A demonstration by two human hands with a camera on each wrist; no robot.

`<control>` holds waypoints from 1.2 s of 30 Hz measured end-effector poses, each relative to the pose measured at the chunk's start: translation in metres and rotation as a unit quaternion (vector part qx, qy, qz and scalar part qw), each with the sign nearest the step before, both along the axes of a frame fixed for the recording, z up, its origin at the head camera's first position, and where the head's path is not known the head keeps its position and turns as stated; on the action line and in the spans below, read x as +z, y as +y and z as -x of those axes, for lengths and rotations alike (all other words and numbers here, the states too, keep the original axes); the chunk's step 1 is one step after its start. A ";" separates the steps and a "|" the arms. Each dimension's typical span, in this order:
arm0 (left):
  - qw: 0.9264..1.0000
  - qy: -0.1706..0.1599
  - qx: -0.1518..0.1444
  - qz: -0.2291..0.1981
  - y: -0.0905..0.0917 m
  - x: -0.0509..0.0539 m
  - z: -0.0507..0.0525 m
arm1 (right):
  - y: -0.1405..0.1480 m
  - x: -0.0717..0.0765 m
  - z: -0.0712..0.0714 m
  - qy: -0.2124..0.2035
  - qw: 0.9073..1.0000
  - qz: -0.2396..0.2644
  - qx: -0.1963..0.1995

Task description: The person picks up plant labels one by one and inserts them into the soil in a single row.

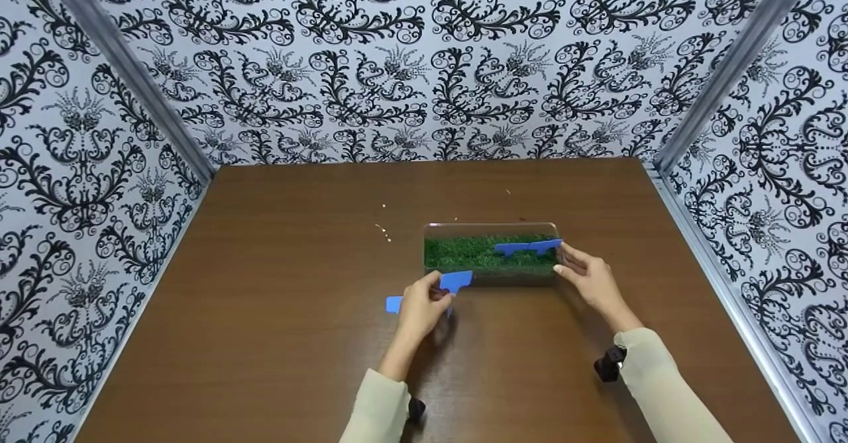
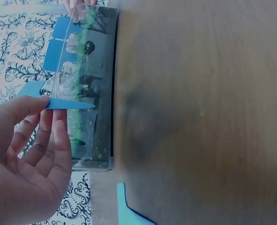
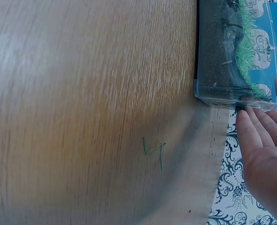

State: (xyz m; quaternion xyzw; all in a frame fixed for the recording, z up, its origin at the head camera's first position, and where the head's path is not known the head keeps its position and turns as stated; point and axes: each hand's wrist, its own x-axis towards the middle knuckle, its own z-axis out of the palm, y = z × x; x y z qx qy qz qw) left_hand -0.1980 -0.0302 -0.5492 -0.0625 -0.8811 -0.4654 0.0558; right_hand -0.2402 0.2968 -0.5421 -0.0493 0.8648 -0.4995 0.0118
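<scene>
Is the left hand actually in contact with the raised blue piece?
Touching. The left wrist view shows it: the left hand pinches the raised blue piece between thumb and fingers.

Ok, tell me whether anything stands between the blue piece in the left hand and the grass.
Yes: the tank's near wall stands between the blue piece and the grass. Nothing visible covers the top, so going over the wall should probably work.

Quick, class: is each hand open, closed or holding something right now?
Left hand: holding a blue piece.
Right hand: open, at the clear container's end.
</scene>
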 end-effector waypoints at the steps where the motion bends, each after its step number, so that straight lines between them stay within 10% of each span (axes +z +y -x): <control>1: 1.000 0.002 0.001 0.002 0.000 0.001 0.001 | 0.000 0.000 0.000 0.001 1.000 0.001 0.001; 22: 0.999 0.010 0.016 0.025 0.014 0.049 0.034 | 0.003 0.003 0.001 -0.006 1.000 0.016 -0.007; 36: 0.998 0.049 0.030 0.038 0.034 0.038 0.053 | 0.000 0.003 -0.002 -0.010 1.000 0.001 -0.007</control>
